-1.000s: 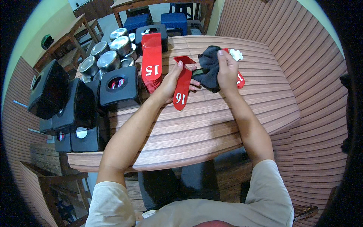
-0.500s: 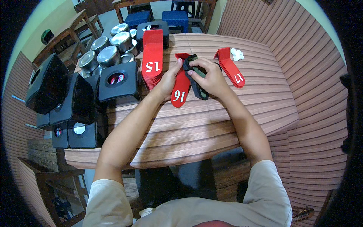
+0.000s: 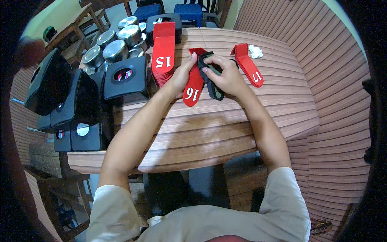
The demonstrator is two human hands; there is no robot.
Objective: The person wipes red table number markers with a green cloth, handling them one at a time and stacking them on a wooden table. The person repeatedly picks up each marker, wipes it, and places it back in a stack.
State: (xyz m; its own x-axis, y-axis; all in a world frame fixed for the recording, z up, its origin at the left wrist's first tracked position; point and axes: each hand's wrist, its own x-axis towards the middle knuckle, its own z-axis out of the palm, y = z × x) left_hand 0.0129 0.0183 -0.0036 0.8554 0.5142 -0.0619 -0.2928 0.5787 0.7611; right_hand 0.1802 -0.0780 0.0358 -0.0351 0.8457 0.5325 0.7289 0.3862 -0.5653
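Near the middle of the table, my left hand point(image 3: 179, 80) grips a red numbered table sign point(image 3: 193, 92) by its side, thumb along its upper part. My right hand point(image 3: 229, 78) is closed on a folded dark green cloth point(image 3: 216, 91) with black edging, pressed against the sign's right side. Part of the sign's face is hidden by the cloth and fingers. Left of my hands rises a stack of similar red signs point(image 3: 164, 46). One more red sign point(image 3: 251, 71) lies apart to the right, beside a crumpled white tissue point(image 3: 255, 51).
Black tissue boxes point(image 3: 125, 88) crowd the table's left side, some piled up. Behind them stand several round metal containers point(image 3: 115, 51). A ribbed wooden wall point(image 3: 336, 101) borders the right side. Blue-seated stools point(image 3: 188, 14) are beyond the far edge.
My view has shifted slightly, so the table sits higher in the picture. Both hands keep their grips on the sign and the cloth. A dark reddish blur has appeared at the upper left.
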